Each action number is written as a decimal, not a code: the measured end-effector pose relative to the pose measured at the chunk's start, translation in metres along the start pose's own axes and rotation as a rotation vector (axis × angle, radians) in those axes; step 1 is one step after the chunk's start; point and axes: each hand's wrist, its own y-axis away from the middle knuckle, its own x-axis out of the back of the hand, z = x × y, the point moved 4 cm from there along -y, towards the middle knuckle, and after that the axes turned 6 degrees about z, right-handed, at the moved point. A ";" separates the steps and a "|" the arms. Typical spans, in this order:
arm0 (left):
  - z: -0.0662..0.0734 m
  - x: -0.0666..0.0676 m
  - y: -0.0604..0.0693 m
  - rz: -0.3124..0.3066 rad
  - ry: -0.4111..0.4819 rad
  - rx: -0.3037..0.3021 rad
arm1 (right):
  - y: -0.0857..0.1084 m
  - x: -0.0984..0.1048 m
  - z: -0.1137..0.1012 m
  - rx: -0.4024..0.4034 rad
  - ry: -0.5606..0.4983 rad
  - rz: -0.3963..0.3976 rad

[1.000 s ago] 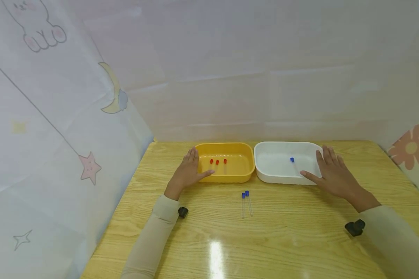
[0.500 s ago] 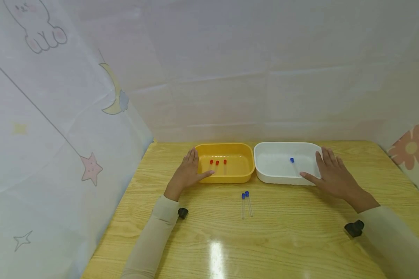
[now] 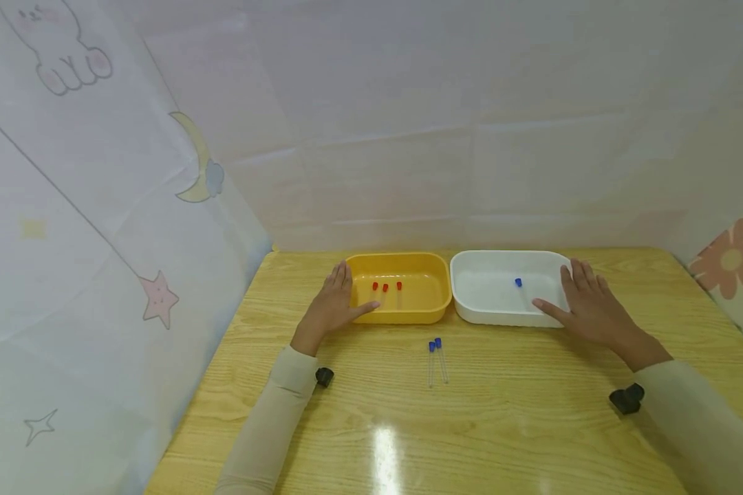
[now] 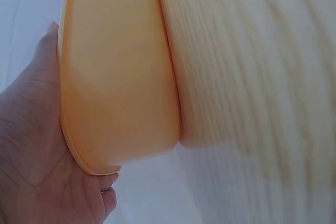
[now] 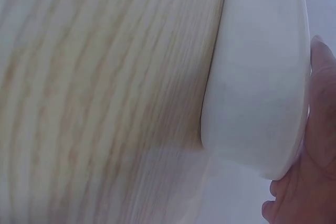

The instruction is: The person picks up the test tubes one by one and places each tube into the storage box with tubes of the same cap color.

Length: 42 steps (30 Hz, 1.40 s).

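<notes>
The left hand (image 3: 332, 307) rests on the left end of the yellow tray (image 3: 408, 317), fingers straight, thumb over the front rim. In the left wrist view the palm (image 4: 37, 156) lies against the tray's rim (image 4: 79, 158). The right hand (image 3: 597, 313) rests likewise on the right end of the white tray (image 3: 501, 319); the right wrist view shows that hand (image 5: 315, 166) along the rim. Several red-capped clear sticks, one with a red cap (image 3: 399, 286), lie in the yellow tray. One blue-capped stick (image 3: 518, 282) lies in the white tray.
Two blue-capped clear sticks (image 3: 444, 368) lie close together on the wooden table (image 3: 347, 433), in front of the trays. The trays stand side by side near the back edge. A pale printed sheet (image 3: 408, 137) hangs behind them and on the left.
</notes>
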 end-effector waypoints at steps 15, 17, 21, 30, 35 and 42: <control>-0.001 -0.001 -0.001 -0.007 -0.006 0.005 | -0.003 -0.003 0.004 -0.007 -0.008 -0.005; -0.001 -0.002 -0.002 -0.005 -0.003 0.007 | -0.003 -0.003 0.005 -0.009 -0.004 -0.002; -0.001 -0.003 -0.002 -0.014 0.005 0.012 | -0.003 -0.004 0.005 -0.011 0.007 -0.002; -0.002 -0.001 -0.001 0.007 0.011 0.008 | -0.004 -0.006 0.006 -0.010 -0.011 -0.003; -0.003 -0.002 -0.001 0.004 0.018 0.009 | -0.005 -0.006 0.005 -0.006 -0.010 0.003; -0.004 -0.005 -0.001 0.003 0.018 0.010 | -0.003 -0.006 0.007 -0.004 -0.014 0.010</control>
